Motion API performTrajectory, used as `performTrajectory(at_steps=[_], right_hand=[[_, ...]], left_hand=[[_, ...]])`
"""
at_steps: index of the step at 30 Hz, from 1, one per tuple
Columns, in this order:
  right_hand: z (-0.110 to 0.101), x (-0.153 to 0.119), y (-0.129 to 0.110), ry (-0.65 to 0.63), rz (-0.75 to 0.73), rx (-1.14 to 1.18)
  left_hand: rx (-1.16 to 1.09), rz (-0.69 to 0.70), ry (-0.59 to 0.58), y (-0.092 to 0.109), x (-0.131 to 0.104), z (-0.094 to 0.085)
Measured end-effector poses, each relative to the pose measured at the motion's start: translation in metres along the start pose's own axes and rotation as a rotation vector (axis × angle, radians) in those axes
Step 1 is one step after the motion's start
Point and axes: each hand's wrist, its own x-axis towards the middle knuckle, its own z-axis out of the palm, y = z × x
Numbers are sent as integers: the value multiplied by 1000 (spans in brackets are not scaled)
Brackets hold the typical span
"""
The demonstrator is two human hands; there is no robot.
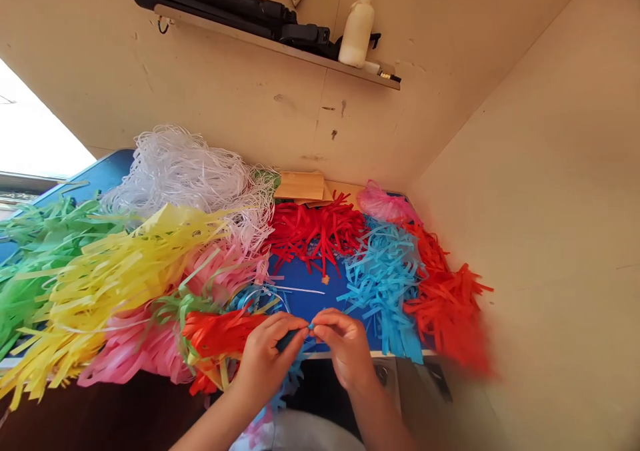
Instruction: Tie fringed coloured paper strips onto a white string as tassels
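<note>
Both hands meet above the front edge of the blue table (305,298). My left hand (273,348) is closed, its thumb and forefinger pinching a small twisted bit of blue strip (311,326). From the other side, my right hand (345,344) pinches the same bit between thumb and fingertips. More blue strips (294,378) hang below my left hand, partly hidden by it. Beside that hand lies an orange-red fringed bundle (220,331). A thin white string (295,290) lies on the tabletop just beyond my fingers.
Fringed bundles in yellow (115,271), green (45,258) and pink (145,348) spread leftward. White string (180,171) is heaped behind. Red (320,231), light blue (387,271) and orange-red (453,298) fringes lie beyond and right. A wall shelf (280,46) holds a white bottle (358,31).
</note>
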Motion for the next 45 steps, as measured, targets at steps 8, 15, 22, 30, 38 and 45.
performTrajectory(at_steps=[8, 15, 22, 30, 38, 45], right_hand=[[-4, -1, -1, -25, -5, -168], [-9, 2, -3, -108, 4, -67], [-9, -3, -15, -142, -126, -166], [-2, -11, -21, -57, -228, -443], [0, -18, -18, -44, -310, -605], [-77, -1, -16, -93, -248, -1196]], left_hand=[[-2, -73, 12, 1, -3, -2], [-93, 1, -145, -1, 5, -10], [11, 51, -121, -1, 2, -15], [93, 264, -10, -1, 0, -12], [106, 156, -99, -8, -6, -2], [35, -16, -13, -13, -3, -18]])
